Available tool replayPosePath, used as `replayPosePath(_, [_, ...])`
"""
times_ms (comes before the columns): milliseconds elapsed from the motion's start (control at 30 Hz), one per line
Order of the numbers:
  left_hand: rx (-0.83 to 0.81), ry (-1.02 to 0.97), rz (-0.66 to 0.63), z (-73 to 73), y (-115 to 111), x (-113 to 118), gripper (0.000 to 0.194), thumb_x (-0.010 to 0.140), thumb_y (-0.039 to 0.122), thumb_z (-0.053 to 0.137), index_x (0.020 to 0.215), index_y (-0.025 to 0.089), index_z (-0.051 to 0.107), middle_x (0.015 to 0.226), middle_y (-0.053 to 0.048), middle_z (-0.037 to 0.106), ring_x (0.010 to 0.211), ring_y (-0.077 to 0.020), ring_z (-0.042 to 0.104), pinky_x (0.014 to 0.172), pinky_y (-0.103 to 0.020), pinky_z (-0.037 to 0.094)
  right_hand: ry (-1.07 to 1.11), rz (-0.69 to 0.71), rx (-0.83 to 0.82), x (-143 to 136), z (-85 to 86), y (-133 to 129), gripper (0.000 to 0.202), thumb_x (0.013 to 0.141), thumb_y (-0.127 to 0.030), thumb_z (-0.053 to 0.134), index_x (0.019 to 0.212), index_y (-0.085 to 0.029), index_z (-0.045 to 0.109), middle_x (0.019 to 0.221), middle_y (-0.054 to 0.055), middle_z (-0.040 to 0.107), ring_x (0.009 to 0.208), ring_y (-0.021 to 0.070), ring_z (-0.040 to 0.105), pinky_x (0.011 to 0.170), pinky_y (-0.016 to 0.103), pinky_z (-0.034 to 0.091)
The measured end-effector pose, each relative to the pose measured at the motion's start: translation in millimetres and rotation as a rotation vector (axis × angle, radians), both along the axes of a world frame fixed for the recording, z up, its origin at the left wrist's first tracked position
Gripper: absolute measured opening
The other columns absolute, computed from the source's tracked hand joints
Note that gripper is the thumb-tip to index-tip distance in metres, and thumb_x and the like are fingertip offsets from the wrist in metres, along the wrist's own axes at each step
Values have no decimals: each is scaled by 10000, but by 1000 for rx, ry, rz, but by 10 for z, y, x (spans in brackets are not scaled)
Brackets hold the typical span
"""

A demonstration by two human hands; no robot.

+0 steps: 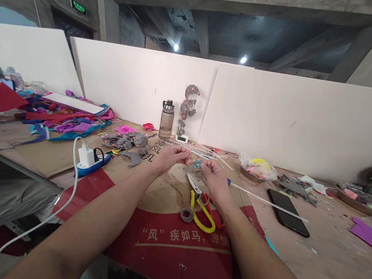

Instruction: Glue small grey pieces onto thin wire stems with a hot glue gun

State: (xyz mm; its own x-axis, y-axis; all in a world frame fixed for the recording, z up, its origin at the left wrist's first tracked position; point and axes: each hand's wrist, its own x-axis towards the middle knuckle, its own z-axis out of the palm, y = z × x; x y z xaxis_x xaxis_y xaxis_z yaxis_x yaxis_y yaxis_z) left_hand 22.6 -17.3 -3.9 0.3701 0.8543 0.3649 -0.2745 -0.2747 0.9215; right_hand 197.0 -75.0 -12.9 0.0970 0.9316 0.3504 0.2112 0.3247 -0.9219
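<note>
My left hand (174, 158) is raised over the cardboard with thumb and fingers pinched together; what they hold, if anything, is too small to make out. Close by on the right, my right hand (216, 176) pinches a small teal star (198, 164) at its edge. Below the hands lie scissors with yellow handles (208, 226), partly over a red-handled tool (219, 220). A little coil of grey cord (186, 214) rests beside the yellow handles, its loose end trailing up and left.
At left are grey yarn pieces (123, 141), a grey crescent (133, 158), a blue power strip (92, 166) and coloured scraps (72, 125). A bottle (166, 126) and a grey moon ornament (192, 90) stand behind. A phone (287, 220) and a bowl (252, 176) are right.
</note>
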Motion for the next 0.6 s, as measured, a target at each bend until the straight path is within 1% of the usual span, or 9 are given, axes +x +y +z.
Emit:
replayPosePath(67, [-15, -5, -14, 8, -4, -24, 192, 744, 295, 652, 748, 105, 623, 680, -21, 610, 588, -121, 603, 669, -296, 488, 2, 5, -5, -3, 1, -1, 240, 743, -437, 583, 778, -210, 516, 536, -82, 386, 468, 86, 273, 470, 239, 211])
replayPosePath(133, [-18, -6, -28, 13, 2, -49, 243, 781, 325, 593, 684, 102, 612, 660, -35, 604, 566, -132, 601, 638, -300, 486, -5, 7, -4, -8, 4, -4, 239, 742, -438, 576, 768, -211, 507, 521, -89, 364, 463, 84, 265, 469, 236, 208])
replayPosePath(200, [-11, 2, -49, 12, 14, -62, 289, 806, 353, 565, 665, 104, 606, 660, -38, 598, 554, -128, 590, 613, -289, 474, -13, 3, -1, -13, 10, -8, 240, 741, -440, 571, 764, -211, 502, 510, -94, 346, 456, 81, 256, 469, 233, 205])
replayPosePath(300, [31, 13, -65, -10, 38, -47, 263, 784, 371, 639, 752, 110, 622, 701, -19, 599, 582, -102, 572, 628, -259, 453, -12, 1, 2, -19, 14, -15, 255, 739, -451, 570, 778, -207, 509, 516, -91, 360, 459, 81, 257, 468, 231, 207])
replayPosePath(400, [91, 34, -60, -53, 65, -21, 261, 721, 331, 731, 832, 123, 621, 703, 2, 602, 622, -90, 569, 673, -247, 437, -8, 0, 12, -19, 13, -17, 270, 736, -461, 576, 778, -203, 511, 534, -81, 383, 472, 82, 266, 467, 229, 211])
replayPosePath(500, [131, 60, -49, -85, 82, -15, 246, 711, 307, 744, 810, 127, 608, 681, 4, 602, 646, -94, 565, 694, -250, 426, -16, -2, 17, -16, 15, -17, 261, 737, -453, 580, 764, -203, 508, 524, -85, 368, 471, 82, 262, 471, 229, 221])
replayPosePath(600, [104, 89, -39, -76, 73, -23, 240, 717, 325, 729, 808, 132, 619, 702, -4, 607, 651, -95, 549, 675, -247, 419, -27, -1, 9, -16, 26, -20, 249, 737, -446, 576, 756, -207, 510, 515, -90, 354, 472, 85, 260, 486, 233, 235])
